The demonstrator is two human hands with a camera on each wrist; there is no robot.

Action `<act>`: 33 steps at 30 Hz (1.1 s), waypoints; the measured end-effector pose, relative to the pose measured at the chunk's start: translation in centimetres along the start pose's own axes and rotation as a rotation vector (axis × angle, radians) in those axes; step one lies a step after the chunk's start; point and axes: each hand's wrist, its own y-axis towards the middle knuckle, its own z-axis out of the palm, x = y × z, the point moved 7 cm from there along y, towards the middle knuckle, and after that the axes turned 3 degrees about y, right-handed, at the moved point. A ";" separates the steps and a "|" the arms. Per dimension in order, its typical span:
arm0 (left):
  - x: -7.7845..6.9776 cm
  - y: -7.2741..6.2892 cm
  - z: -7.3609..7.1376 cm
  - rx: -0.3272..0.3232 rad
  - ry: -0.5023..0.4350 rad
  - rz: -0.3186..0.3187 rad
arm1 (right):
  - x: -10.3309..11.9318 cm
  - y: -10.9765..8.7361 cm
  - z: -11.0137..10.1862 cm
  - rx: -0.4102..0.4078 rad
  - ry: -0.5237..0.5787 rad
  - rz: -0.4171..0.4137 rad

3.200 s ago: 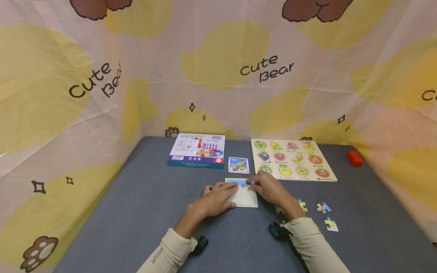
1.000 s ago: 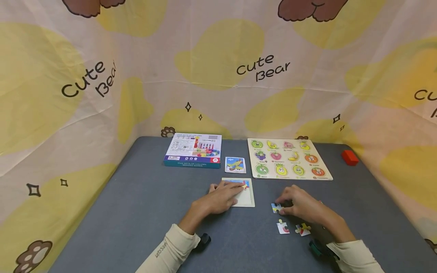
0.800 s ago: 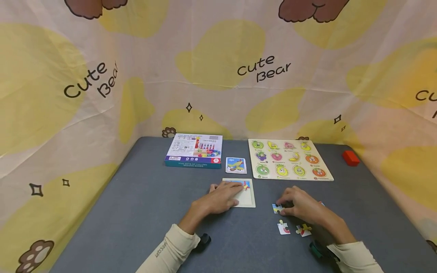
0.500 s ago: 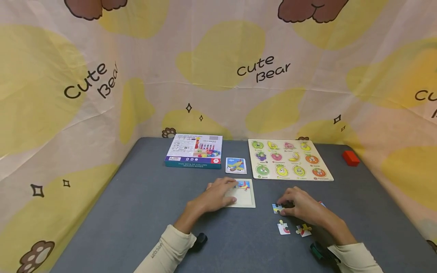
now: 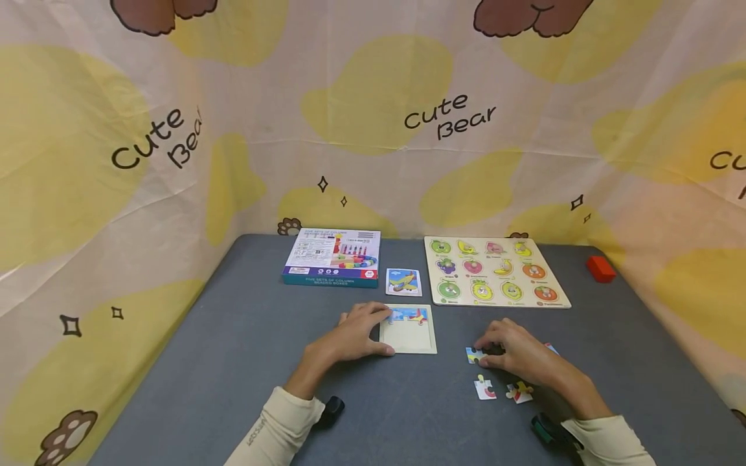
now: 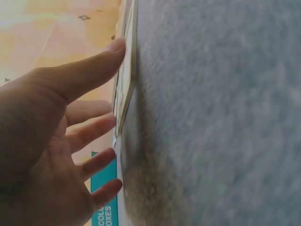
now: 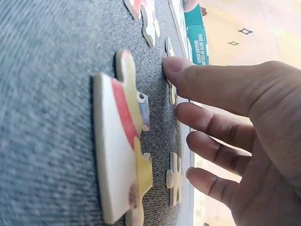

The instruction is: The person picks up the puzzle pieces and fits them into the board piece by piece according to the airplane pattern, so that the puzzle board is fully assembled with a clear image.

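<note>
In the head view, my left hand [image 5: 352,333] rests at the left side of a shallow puzzle tray [image 5: 409,340], its thumb and fingers spread along the rim. The left wrist view shows those fingers apart. Blue pieces with a red-and-yellow airplane part [image 5: 410,314] fill the tray's top row. To the right, my right hand [image 5: 519,349] pinches a blue-and-yellow puzzle piece [image 5: 473,355] lying on the table between thumb and index finger. Closer to me lie a white-and-pink piece [image 5: 484,388] and a yellow-and-red piece [image 7: 117,155]. Another piece [image 5: 551,349] is mostly hidden behind the right hand.
A card with an airplane picture [image 5: 403,283] lies behind the tray, near a beads box [image 5: 332,259]. The fruit board [image 5: 500,272] lies behind the right hand. A red block [image 5: 601,269] sits near the table's right edge.
My right hand has gone from the tray to the loose pieces and stays at one. The left hand has slid left off the filled row to the tray's left edge.
</note>
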 end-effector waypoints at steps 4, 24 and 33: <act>0.3 -0.2 -0.2 0.023 0.015 -0.010 | -0.1 -0.1 -0.1 -0.008 -0.002 0.010; 0.9 -0.2 -0.5 0.041 -0.009 -0.021 | 2.3 4.2 1.5 0.012 0.031 -0.008; 0.7 -0.2 -0.5 0.040 0.001 -0.009 | 4.5 7.1 2.8 0.034 0.043 -0.031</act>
